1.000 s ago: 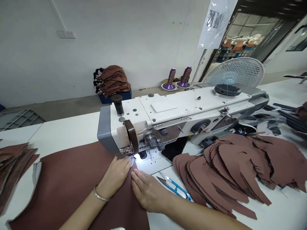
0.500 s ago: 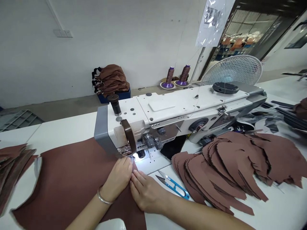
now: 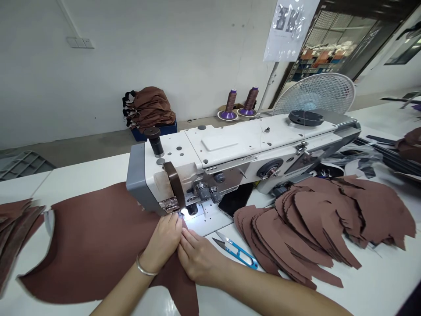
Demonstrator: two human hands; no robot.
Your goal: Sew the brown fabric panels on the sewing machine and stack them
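A large brown leather panel [image 3: 92,245] lies on the white table [image 3: 79,173], its edge running under the presser foot [image 3: 171,205] of a white industrial sewing machine [image 3: 240,151]. My left hand [image 3: 162,243], with a metal bangle at the wrist, presses the leather just in front of the foot. Right beside it, my right hand [image 3: 197,256] holds the same leather with its fingertips against my left hand. The needle area is lit, and my fingers partly hide it. Blue-handled thread snips [image 3: 235,251] lie close to my right hand.
Several layered stacks of cut brown pieces [image 3: 312,224] fill the table's right side, and another stack [image 3: 13,228] sits at far left. Behind the machine stand purple-based thread cones [image 3: 238,103], a blue crate of brown pieces [image 3: 149,109] and a fan [image 3: 315,94].
My hands have drawn closer together at the presser foot, with the right fingertips now against the left hand. The view has turned slightly, shifting the scene left.
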